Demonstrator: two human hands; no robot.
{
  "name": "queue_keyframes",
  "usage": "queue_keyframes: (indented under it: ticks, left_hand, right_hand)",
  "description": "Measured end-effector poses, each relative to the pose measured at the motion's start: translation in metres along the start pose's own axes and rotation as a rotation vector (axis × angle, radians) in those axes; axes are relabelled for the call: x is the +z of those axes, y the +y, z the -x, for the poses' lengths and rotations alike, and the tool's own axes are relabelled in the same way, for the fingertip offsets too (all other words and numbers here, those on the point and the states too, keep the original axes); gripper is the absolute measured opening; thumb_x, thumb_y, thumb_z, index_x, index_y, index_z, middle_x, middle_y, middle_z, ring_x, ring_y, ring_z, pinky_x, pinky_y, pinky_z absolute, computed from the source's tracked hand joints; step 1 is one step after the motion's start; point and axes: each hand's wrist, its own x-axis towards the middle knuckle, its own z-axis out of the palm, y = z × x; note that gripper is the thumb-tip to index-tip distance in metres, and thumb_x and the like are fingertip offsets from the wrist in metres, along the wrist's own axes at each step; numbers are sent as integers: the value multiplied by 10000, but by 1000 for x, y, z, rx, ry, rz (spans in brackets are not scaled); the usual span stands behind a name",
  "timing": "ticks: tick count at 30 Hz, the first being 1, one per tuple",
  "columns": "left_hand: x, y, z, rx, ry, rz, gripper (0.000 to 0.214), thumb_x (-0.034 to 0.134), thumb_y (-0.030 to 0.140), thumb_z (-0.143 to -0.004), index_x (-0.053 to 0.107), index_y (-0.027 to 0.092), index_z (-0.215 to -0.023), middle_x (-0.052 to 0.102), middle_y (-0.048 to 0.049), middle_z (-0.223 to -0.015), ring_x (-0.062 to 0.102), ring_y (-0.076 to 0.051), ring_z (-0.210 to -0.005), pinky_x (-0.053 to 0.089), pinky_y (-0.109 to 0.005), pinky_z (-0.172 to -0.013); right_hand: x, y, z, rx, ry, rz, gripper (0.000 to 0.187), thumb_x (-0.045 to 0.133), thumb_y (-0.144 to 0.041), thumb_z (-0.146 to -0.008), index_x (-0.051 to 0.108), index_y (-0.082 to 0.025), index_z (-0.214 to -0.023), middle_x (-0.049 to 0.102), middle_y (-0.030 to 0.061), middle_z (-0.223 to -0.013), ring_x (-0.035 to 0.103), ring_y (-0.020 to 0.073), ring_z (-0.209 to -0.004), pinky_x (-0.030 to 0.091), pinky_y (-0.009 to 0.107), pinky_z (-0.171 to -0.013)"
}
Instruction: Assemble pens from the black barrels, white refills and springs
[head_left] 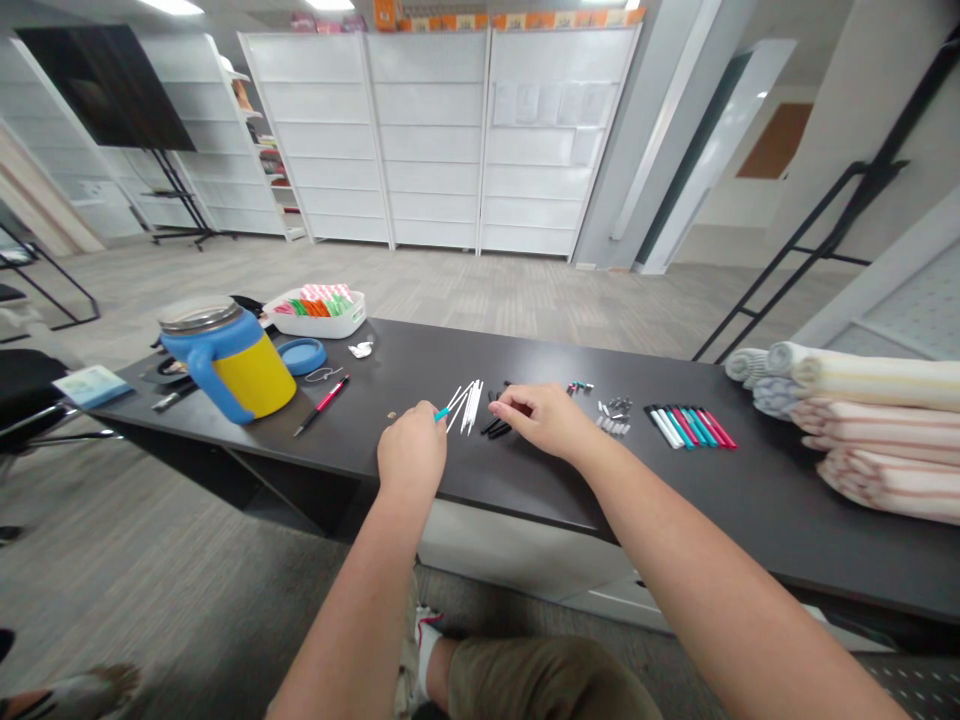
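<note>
My left hand [411,452] is closed in a fist around a teal pen barrel [442,411] whose tip sticks out toward a loose bunch of white refills [466,403] on the dark table [750,490]. My right hand [546,417] rests palm down with curled fingers on a small pile of black pen parts [495,425]; whether it grips one is hidden. To the right lie tiny teal and black caps [580,387], small metal springs [615,415] and a row of finished pens [691,427] in white, teal, red and black.
A blue and yellow lidded jug [229,360] stands at the table's left, with a blue lid [302,355], a red pen [322,404] and a white tray of coloured items [319,310] near it. Folded striped towels [862,420] are stacked at the right end.
</note>
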Motion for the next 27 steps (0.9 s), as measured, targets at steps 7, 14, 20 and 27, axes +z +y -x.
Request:
queue_keyframes:
  ticks: [7, 14, 20, 27]
  left_hand:
    - [-5, 0, 1, -5, -2, 43, 237, 522, 348, -1014, 723, 223, -1040, 769, -106, -932, 720, -280, -875, 490, -336, -760]
    - [-4, 2, -2, -19, -19, 34, 231, 528, 345, -993, 721, 220, -1019, 774, -112, -929, 725, -289, -879, 509, -342, -759]
    - [-6, 6, -9, -67, -75, 56, 259, 544, 343, -954, 717, 187, -1067, 776, -139, -930, 738, -312, -894, 526, -363, -767]
    - [-9, 3, -11, -91, -103, 128, 213, 599, 347, -890, 727, 218, -1001, 782, -114, -893, 745, -323, -885, 523, -371, -738]
  right_hand:
    - [0, -2, -1, 9, -28, 18, 366, 571, -476, -1029, 696, -207, -814, 613, -29, -649, 483, 111, -565, 347, 266, -586]
    - [1, -2, -1, 9, -46, 5, 387, 573, -485, -1024, 686, -203, -785, 600, -27, -641, 468, 113, -560, 334, 269, -571]
    - [2, 0, 0, 10, -58, -2, 410, 562, -510, -1025, 685, -202, -784, 598, -22, -639, 468, 114, -558, 340, 263, -569]
    - [2, 1, 0, 22, -73, 10, 391, 572, -484, -1026, 660, -204, -768, 598, -31, -634, 477, 110, -558, 335, 268, -581]
